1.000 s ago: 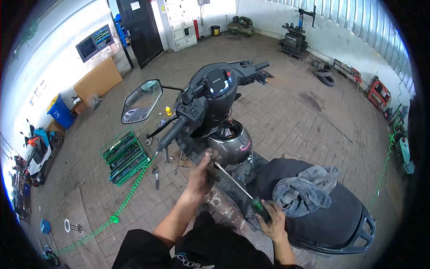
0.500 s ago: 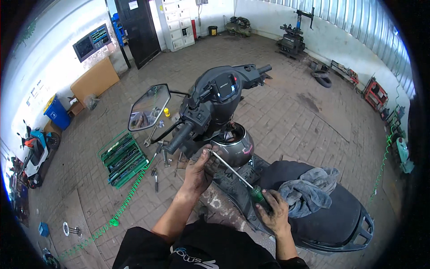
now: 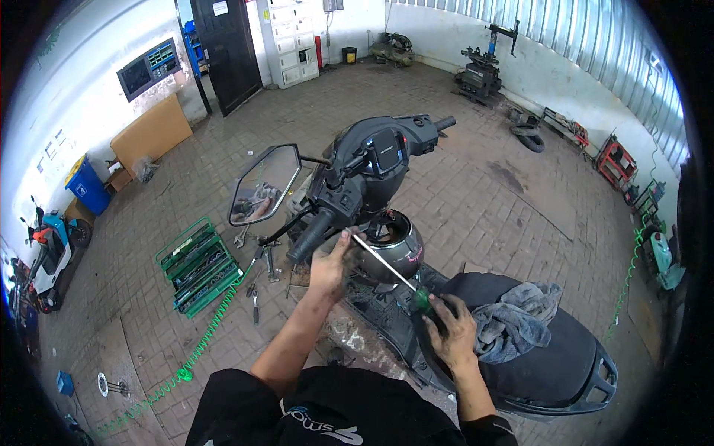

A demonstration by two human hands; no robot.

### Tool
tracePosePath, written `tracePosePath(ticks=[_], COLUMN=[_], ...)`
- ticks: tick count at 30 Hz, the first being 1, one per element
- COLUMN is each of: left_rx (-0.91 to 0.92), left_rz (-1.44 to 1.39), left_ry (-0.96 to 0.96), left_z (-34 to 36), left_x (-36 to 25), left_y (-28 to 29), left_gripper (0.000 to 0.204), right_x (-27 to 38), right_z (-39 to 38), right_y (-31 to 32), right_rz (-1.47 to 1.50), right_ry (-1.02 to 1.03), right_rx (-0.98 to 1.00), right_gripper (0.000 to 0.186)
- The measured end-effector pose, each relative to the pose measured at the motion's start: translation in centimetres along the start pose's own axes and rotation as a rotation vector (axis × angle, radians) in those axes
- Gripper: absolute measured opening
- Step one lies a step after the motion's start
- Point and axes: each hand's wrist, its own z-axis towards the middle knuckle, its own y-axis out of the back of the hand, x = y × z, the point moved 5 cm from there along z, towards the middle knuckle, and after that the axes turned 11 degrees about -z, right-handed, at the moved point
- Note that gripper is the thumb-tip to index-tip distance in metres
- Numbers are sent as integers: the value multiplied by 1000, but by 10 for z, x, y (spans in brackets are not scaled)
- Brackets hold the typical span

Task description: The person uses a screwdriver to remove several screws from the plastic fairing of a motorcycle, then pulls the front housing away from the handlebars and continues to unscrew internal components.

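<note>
Two bare hands work at a black scooter [image 3: 520, 357] parked on a brick floor [image 3: 483, 201]. Off to the left lies an open green tool tray [image 3: 197, 265], with loose wrenches [image 3: 256, 286] just beside it and a coiled green hose [image 3: 201, 346] trailing across the floor. Next comes the mirror [image 3: 265, 184] on its stalk, then the left handlebar grip [image 3: 312, 236]. The left hand [image 3: 329, 265] sits just under that grip, fingers curled and pinched around the tip end of a long screwdriver [image 3: 387, 269], steadying it near the switch housing. The right hand [image 3: 448, 332] is closed in a full fist around the green handle. The shaft's long axis runs diagonally, tip pointing up and left toward the handlebar, handle down and right over the seat. A grey helmet [image 3: 390, 249] rests behind the shaft, and a grey rag [image 3: 513, 320] lies on the seat at the right.

To do this well, I judge the left fingers should keep the tip seated squarely while the right hand pushes along the shaft as it turns, so the blade does not slip out.
</note>
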Motion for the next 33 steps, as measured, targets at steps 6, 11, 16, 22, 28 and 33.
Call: tracePosePath(ticks=[6,11,16,22,28,33], left_rx=[-164,-226,-172,-124,-122,-72], left_rz=[1441,1792,1774,1733,1767,1669], left_ry=[-676,-431,-441,-465,-554,-564], left_z=[5,67,84,83,80,82], left_x=[-77,-74,-63,-58,-61,-59], left_y=[-15,0,-5,-8,-8,-7], left_gripper=[82,124,122,112,108,106], right_x=[0,-3,-3,-1,12,-3], right_z=[38,65,75,90,101,119], right_y=[-25,-47,-54,-51,-48,-49], right_rz=[52,-41,-58,-141,-223,230], right_ry=[-10,-26,23,89,143,-117], right_rx=[-21,98,156,150,118,374], right_gripper=[44,44,45,45,44,48])
